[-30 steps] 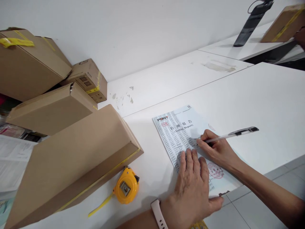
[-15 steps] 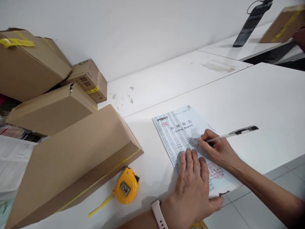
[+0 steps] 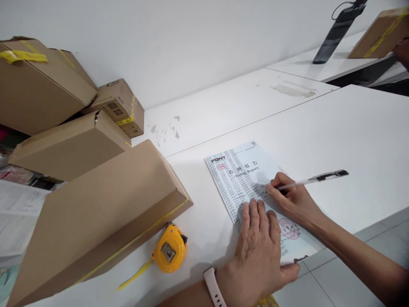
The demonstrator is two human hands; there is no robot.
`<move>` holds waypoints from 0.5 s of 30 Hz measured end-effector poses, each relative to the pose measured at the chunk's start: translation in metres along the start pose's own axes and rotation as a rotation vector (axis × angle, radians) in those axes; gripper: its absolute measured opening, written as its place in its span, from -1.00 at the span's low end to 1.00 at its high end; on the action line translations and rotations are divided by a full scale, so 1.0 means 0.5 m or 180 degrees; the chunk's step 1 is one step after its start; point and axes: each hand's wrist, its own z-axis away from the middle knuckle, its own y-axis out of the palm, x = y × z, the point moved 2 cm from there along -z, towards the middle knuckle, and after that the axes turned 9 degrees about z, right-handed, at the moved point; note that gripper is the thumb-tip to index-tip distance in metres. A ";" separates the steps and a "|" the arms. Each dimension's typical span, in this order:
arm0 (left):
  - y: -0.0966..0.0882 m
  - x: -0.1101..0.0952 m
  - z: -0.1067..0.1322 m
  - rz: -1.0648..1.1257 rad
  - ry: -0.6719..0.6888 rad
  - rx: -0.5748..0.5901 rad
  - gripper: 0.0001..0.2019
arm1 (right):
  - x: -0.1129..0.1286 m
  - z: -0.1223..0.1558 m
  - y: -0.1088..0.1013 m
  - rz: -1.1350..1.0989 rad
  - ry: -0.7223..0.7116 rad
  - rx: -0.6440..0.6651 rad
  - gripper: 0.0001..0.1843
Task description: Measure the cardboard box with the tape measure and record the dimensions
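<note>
A pale blue printed sheet headed "Testing Report" (image 3: 246,157) lies on the white table, with rows of small handwriting-like marks over its left side and a red round stamp near its lower edge. My left hand (image 3: 257,251) rests flat on the sheet's lower part, fingers stretched out, a pale pink band on the wrist. Pinched in my right hand (image 3: 292,198) is a clear pen with a black cap end (image 3: 319,177), its tip down at the paper's middle. To the left of my left hand sits a yellow tape measure (image 3: 171,249), some tape pulled out.
A large cardboard box (image 3: 105,213) takes up the table's left side, with more boxes (image 3: 41,85) stacked behind it. A dark bottle (image 3: 338,34) stands at the back right, near another taped box (image 3: 380,34) and part of another person's hand (image 3: 403,53). Floor tiles show at lower right.
The pen's back end has shifted very slightly to the right. My left hand has stayed in place on the sheet.
</note>
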 end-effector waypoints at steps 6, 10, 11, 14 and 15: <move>0.005 0.000 0.001 0.0068 -0.0012 -0.0016 -0.11 | -0.002 0.002 0.001 0.0008 -0.0011 -0.0011 -0.68; 0.006 -0.001 0.001 0.0053 -0.0024 -0.0013 -0.11 | -0.001 0.001 -0.001 0.0000 -0.0006 -0.0043 -0.68; 0.006 -0.001 0.001 0.0037 -0.0025 -0.0013 -0.11 | -0.001 0.000 -0.001 0.0008 -0.0017 -0.0047 -0.68; 0.003 -0.001 0.001 0.0000 -0.0023 -0.0002 -0.10 | 0.000 0.000 -0.001 0.0046 -0.0063 -0.0065 -0.68; 0.002 -0.001 0.002 0.0003 -0.0016 0.0002 -0.10 | 0.001 0.001 -0.002 0.0058 -0.0083 -0.0078 -0.67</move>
